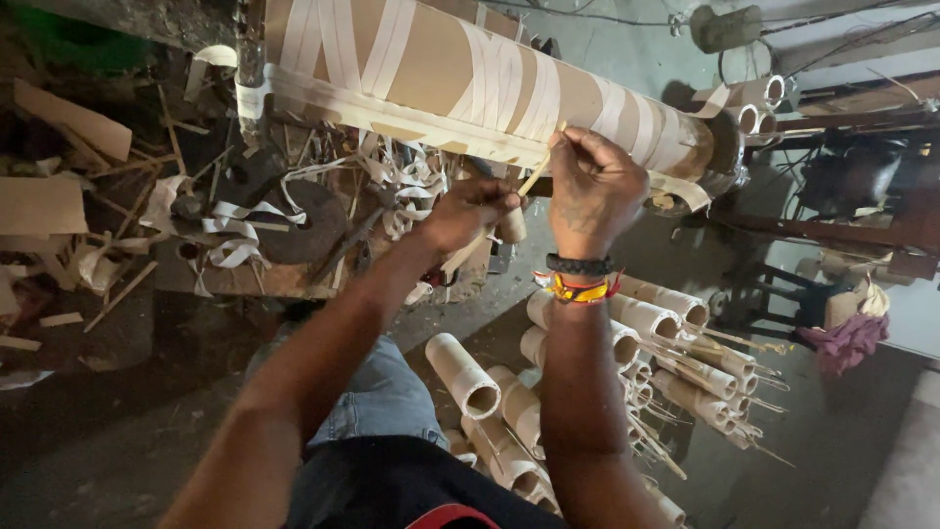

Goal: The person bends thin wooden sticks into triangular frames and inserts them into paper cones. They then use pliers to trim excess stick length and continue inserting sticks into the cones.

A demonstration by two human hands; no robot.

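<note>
1. head view: a large cardboard tube (470, 78) lies across the top of the frame, wound with crossing strips of pale tape and bearing one long pale strip along its lower edge.
2. the right hand (590, 191) is raised against the tube's lower edge, fingers pinched together on a thin wooden stick (537, 174) that slants down to the left from the fingertips.
3. the right wrist wears a dark bracelet (580, 264) and, just below it, a yellow and red band (578, 289).
4. the left hand (468, 213) sits just beside and below the right one, fingers curled shut near the lower end of the stick; what exactly it clamps cannot be told, as the fingers hide it.
5. left of the hands, loose curls of pale tape (411, 186) hang and lie in a tangle under the tube.
6. further left, a cluttered bench (245, 279) carries wood scraps, sticks and a dark round disc (299, 230).
7. below the right forearm, a heap of small cardboard tubes (676, 362) lies on the floor, several with thin sticks poking from their open ends.
8. one small tube (462, 374) lies apart, beside the person's blue jeans (382, 397).
</note>
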